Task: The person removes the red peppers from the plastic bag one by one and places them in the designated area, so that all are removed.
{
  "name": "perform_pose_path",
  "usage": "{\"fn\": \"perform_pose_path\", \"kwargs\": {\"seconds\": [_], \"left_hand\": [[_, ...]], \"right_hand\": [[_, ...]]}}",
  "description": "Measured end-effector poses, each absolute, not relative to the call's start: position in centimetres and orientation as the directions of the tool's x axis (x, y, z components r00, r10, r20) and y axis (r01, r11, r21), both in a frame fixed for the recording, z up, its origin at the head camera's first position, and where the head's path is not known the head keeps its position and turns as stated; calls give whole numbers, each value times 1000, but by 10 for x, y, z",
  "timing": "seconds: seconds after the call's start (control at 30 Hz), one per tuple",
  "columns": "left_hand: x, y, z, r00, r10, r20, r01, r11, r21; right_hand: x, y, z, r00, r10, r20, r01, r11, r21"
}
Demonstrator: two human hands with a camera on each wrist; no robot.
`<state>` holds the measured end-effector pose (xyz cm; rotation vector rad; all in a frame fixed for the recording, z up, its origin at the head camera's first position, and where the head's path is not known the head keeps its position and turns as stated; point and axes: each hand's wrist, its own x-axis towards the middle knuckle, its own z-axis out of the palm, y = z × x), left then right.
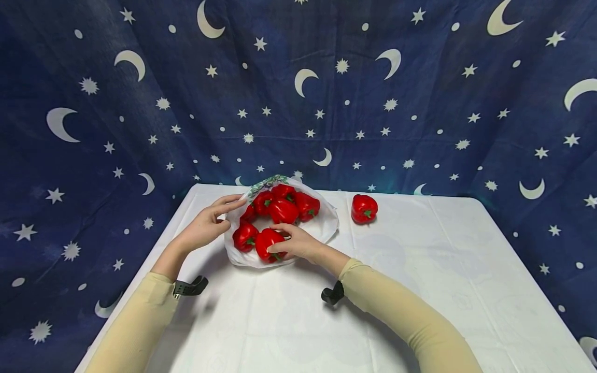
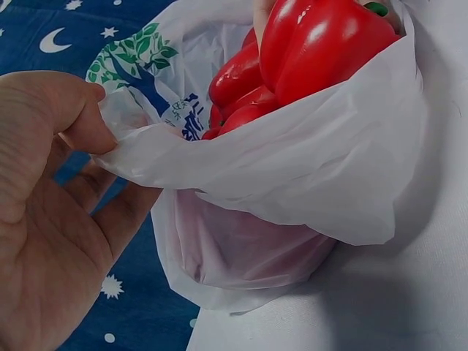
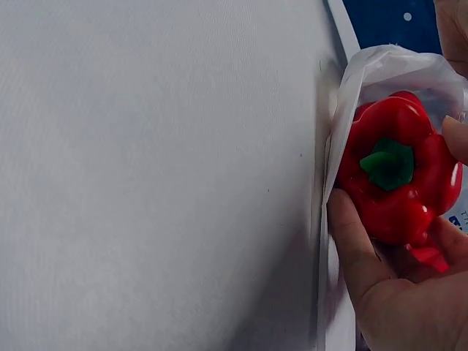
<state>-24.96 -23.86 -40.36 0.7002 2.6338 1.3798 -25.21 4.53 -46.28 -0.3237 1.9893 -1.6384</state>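
Note:
A white plastic bag (image 1: 328, 220) with a green leaf print lies open on the table, several red bell peppers (image 1: 283, 211) inside it. My left hand (image 1: 205, 226) pinches the bag's left rim between thumb and fingers, as the left wrist view shows. My right hand (image 1: 300, 242) grips one bell pepper (image 3: 398, 175) at the near side of the bag's mouth, its green stem facing the right wrist camera. Another bell pepper (image 1: 364, 209) sits on the table to the right, outside the bag.
A white cloth covers the table (image 1: 420, 280). Behind it and at the sides hangs a dark blue curtain (image 1: 280, 62) with moons and stars. Black bands (image 1: 191, 286) are on both wrists.

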Motion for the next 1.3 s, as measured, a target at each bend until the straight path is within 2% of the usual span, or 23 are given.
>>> {"fn": "perform_pose_path", "kwargs": {"seconds": [0.53, 1.3], "left_hand": [[-250, -242, -403, -889, 439, 130, 355, 484, 799], [-251, -244, -406, -894, 426, 138, 346, 461, 817]], "right_hand": [[-246, 59, -455, -859, -468, -207, 151, 155, -976], [-235, 147, -433, -872, -435, -224, 221, 58, -973]]}}
